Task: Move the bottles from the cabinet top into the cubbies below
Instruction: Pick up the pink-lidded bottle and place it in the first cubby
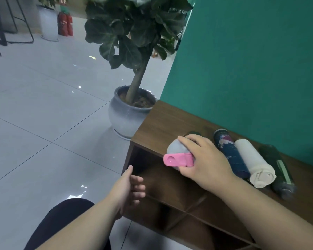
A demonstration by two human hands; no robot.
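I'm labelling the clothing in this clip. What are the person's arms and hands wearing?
Nothing shows on either: the left hand and right hand are gloveless, with no rings, watch or bands visible, and both forearms are bare to the picture's edge, so no sleeves appear.

Dark brown wood-grain counter [163,121] looks matt, the pale tiled floor [43,105] is glossy, and the rounded grey-white ceramic plant pot [124,118] looks glazed.

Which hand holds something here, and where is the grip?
The right hand grips the grey bottle around its body, behind the pink lid strap. The left hand holds nothing.
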